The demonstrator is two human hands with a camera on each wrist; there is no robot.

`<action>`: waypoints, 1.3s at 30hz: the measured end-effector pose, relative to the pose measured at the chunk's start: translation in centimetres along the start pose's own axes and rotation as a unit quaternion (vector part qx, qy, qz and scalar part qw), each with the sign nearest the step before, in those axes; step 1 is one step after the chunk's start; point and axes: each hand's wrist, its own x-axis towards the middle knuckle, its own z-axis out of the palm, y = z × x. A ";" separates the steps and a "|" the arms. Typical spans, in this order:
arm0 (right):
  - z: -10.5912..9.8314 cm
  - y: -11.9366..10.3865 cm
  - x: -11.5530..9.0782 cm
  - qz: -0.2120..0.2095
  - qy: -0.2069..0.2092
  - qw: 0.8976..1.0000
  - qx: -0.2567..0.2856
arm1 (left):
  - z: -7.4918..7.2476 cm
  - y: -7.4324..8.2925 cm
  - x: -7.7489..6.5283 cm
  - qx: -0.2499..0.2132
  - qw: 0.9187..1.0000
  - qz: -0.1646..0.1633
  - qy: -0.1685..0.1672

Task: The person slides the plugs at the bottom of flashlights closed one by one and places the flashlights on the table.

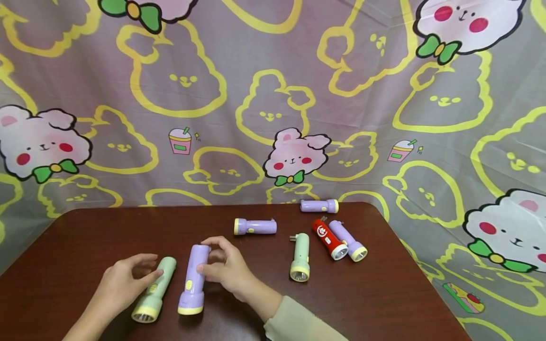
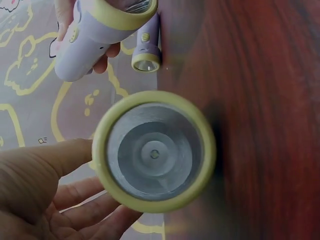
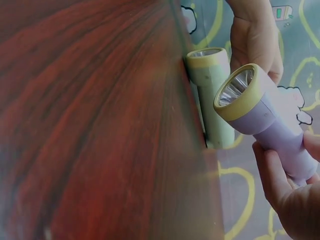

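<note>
My left hand holds a light green flashlight on the table, thumb on its barrel and fingers along its left side. In the left wrist view the green flashlight's round lens faces the camera and hides the fingertips. Right beside it, my right hand grips a lilac flashlight between thumb and fingers around the tail end. Its yellow-rimmed head points toward the near edge. In the right wrist view the lilac flashlight is tilted, in front of the green flashlight.
On the right of the brown table lie a green flashlight and a red flashlight touching a lilac flashlight. Farther back are two more lilac flashlights, one left and one right. A patterned curtain hangs behind.
</note>
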 end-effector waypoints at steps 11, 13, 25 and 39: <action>1.1 1.2 0.6 0.025 0.007 1.000 0.011 | 0.5 -0.8 0.1 -0.001 0.999 -0.009 -0.035; 1.2 1.3 0.7 0.026 0.005 1.000 0.007 | 0.5 -0.9 0.2 -0.004 0.999 -0.013 -0.043; 2.7 1.7 1.2 0.040 0.015 0.999 -0.012 | 0.4 -0.9 0.4 -0.011 0.997 -0.031 -0.073; 3.4 2.5 1.9 0.060 0.033 0.998 -0.012 | 0.5 -1.0 0.5 -0.013 0.996 -0.031 -0.079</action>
